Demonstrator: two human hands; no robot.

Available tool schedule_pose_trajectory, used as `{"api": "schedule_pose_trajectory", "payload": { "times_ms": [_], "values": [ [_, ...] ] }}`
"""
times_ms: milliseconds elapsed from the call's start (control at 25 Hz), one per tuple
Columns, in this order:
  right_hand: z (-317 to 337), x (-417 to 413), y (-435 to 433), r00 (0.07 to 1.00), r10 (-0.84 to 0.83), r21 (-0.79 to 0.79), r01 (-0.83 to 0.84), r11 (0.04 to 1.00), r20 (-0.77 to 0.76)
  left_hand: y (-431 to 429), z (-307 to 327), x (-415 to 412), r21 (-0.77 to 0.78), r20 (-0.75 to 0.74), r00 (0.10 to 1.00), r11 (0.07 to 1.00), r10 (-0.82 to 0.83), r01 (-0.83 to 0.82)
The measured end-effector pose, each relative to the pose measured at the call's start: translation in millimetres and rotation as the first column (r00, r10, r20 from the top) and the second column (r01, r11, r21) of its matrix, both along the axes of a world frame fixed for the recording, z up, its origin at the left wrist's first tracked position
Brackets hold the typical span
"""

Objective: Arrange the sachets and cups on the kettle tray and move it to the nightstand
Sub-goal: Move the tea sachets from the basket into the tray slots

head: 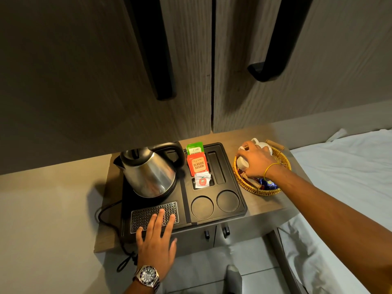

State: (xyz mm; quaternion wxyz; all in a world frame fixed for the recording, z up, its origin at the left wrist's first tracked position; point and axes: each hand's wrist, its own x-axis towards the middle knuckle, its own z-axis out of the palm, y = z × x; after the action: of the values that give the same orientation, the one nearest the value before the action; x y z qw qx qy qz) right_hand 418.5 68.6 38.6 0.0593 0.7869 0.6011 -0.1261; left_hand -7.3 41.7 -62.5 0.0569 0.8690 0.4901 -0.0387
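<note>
Two bare forearms in view, no sleeves showing on either. Left hand (156, 240): steel wristwatch (147, 275) on the wrist, dark round dial, notched bezel with pale markings, brushed metal link bracelet; no rings seen on the fingers. Right hand (257, 161): thin yellow thread band (270, 167) looped once round the wrist, otherwise nothing worn; a grey rounded toe of footwear (233, 272) visible at the bottom edge, detail unclear.

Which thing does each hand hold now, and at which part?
The right hand grips a white cup in the wicker basket, fingers over its top. The left hand holds nothing; it lies flat on the tray.
</note>
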Motion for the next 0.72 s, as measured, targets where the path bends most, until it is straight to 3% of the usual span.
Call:
{"api": "schedule_pose_trajectory", "payload": {
  "times_ms": [320,480,600,720],
  "values": [
    [14,19,-28,0.998,-0.022,0.096,0.027,0.995,-0.053,0,2,0,0.001,-0.016,1.0,1.0,-0.017,0.017],
    [-1,32,-60,0.991,-0.124,0.168,0.129,0.977,-0.042,0,6,2,-0.009,-0.035,0.999,1.0,-0.023,0.022],
    [-16,45,-81,0.962,-0.242,0.118,0.256,0.959,-0.124,-1,9,3,-0.014,-0.034,0.999,1.0,-0.022,0.021],
    [-27,53,-91,0.951,-0.269,-0.038,0.267,0.963,-0.151,-1,10,2,-0.009,-0.035,0.999,1.0,-0.028,0.027]
  ]
}}
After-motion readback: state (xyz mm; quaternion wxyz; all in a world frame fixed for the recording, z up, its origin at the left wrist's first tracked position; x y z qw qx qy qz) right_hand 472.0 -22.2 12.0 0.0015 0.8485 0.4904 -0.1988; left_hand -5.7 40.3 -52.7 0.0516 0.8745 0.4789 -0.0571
